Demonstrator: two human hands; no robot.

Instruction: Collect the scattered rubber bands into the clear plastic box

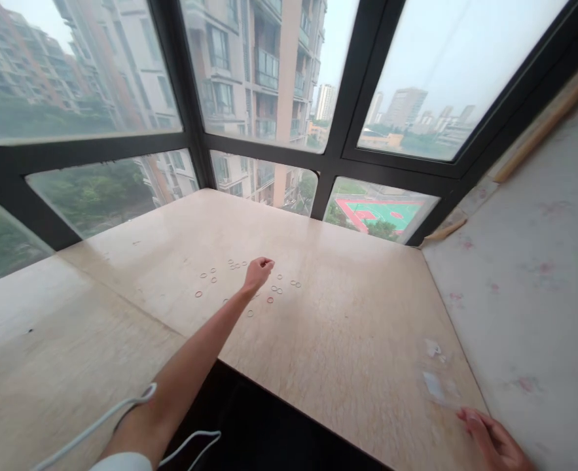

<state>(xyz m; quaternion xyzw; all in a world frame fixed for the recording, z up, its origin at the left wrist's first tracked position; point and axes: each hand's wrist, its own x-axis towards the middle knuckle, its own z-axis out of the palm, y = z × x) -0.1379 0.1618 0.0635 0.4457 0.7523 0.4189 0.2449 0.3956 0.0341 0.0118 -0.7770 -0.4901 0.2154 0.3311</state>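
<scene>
Over a loose scatter of small thin rings (213, 280) on the pale tabletop, my left hand (258, 273) is reached far forward. Its fingers are closed in a pinch, and whatever they hold is too small to make out. Most rings look pale or greyish; a red ring (199, 294) lies left of the hand and another red ring (270, 300) just nearer to me. At the lower right, my right hand (497, 441) has its thumb and fingertips together at the near corner of a clear plastic bag (446, 387). Whether they pinch the bag I cannot tell.
The marble-patterned tabletop (347, 353) runs up to dark-framed windows (269, 145). A flowered wall (524, 314) bounds it on the right. Small white pieces (433, 348) lie by the bag. A white cable (97, 422) crosses my left forearm. A dark gap (269, 425) lies below the front edge.
</scene>
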